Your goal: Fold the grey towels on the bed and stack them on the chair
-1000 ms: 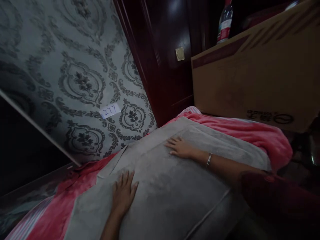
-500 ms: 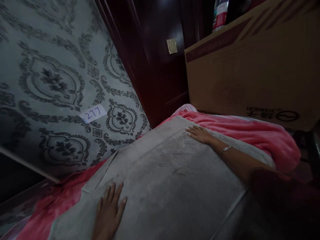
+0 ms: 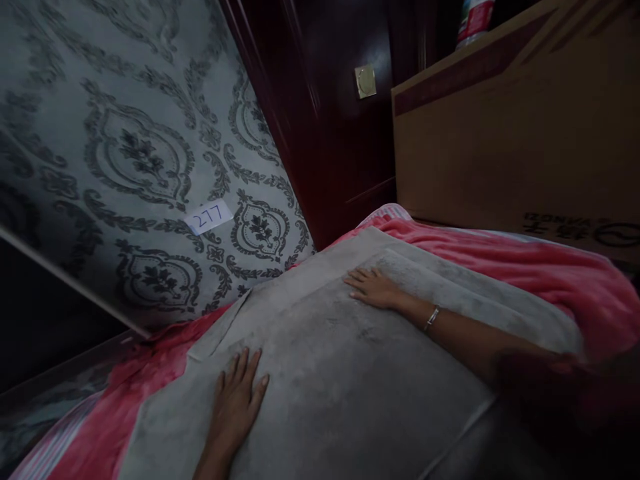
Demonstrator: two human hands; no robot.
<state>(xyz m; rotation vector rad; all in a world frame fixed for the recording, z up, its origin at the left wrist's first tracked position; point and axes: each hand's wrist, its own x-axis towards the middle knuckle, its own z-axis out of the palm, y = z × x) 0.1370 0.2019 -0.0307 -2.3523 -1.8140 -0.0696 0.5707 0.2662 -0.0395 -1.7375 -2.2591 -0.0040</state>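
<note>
A large grey plush cloth (image 3: 320,373) lies spread in front of me, with a folded-over layer and a raised edge toward the right. My left hand (image 3: 237,393) rests flat on its near left part, fingers stretched. Farther off to the right, my right hand (image 3: 374,288) also lies palm down on the grey cloth, fingers apart, with a silver bracelet (image 3: 432,317) on the wrist. Neither hand grips anything. Under the grey cloth a pink plush blanket (image 3: 500,257) shows along the far right side and at the left.
A big cardboard box (image 3: 500,147) stands behind the blanket at the right, with a bottle (image 3: 475,23) beyond its top edge. A dark red wooden panel (image 3: 330,133) and a patterned wall (image 3: 150,153) bound the far side. A paper marked 277 (image 3: 209,217) is on the wall.
My right hand has slid left and nearer across the grey cloth, and a ridge now shows beyond it. My left hand stays flat on the cloth. The view has shifted a little.
</note>
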